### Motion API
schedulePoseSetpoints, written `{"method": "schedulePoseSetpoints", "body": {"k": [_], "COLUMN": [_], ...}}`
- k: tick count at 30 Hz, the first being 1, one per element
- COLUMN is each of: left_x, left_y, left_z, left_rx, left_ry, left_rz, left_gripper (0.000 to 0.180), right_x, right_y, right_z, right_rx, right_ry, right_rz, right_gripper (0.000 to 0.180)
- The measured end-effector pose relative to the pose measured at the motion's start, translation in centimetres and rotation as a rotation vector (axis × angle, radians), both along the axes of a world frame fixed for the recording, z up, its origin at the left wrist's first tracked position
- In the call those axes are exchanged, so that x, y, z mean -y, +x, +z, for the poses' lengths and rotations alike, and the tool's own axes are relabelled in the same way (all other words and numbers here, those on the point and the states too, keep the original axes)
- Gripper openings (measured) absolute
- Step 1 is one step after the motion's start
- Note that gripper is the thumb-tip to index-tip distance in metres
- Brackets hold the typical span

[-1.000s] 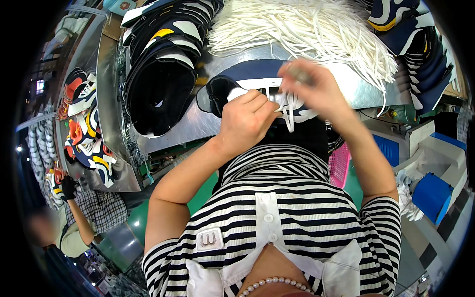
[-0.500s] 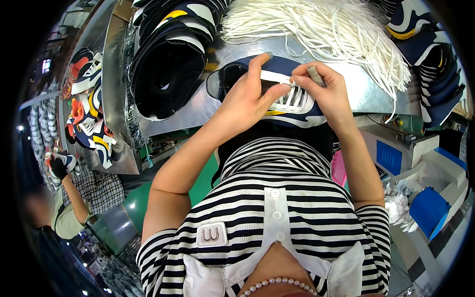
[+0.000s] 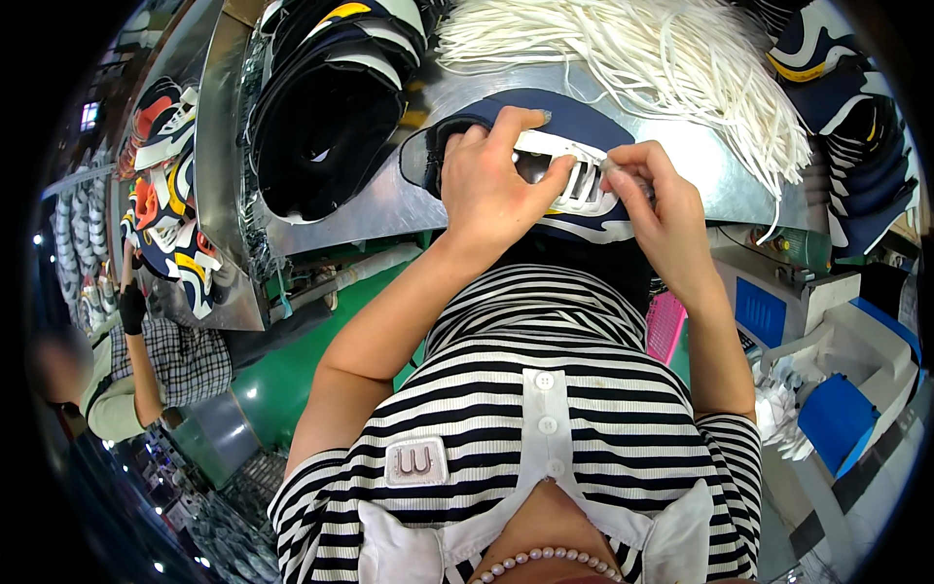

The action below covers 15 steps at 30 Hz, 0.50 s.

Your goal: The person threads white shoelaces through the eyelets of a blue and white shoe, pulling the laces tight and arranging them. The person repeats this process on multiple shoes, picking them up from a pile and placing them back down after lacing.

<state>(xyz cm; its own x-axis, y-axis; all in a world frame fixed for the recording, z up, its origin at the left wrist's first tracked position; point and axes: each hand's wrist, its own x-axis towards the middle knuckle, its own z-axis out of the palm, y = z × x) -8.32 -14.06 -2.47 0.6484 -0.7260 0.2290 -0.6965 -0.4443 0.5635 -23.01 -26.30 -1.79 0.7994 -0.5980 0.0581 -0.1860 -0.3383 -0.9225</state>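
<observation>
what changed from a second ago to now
The left hand moved forward and spread over the shoe upper; the right hand shifted right, fingertips at the lacing. The dangling lace loop is gone from view. The white lace pile stayed put.

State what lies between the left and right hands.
White laces crossing the opening of the navy shoe upper lie between the left hand and right hand, as the head view shows.
</observation>
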Motion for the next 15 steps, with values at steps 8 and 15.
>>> {"method": "schedulePoseSetpoints", "body": {"k": [8, 15], "left_x": [-0.2, -0.4], "left_y": [0.1, 0.2], "left_z": [0.0, -0.3], "left_rx": [-0.003, -0.034], "left_ry": [-0.025, -0.141], "left_rz": [-0.031, -0.147], "left_gripper": [0.044, 0.033], "right_x": [0.5, 0.4], "right_y": [0.3, 3.3], "right_z": [0.8, -0.1], "right_rx": [-0.074, -0.165], "right_ry": [-0.084, -0.497], "right_rz": [0.060, 0.155], "right_gripper": [0.010, 0.012]}}
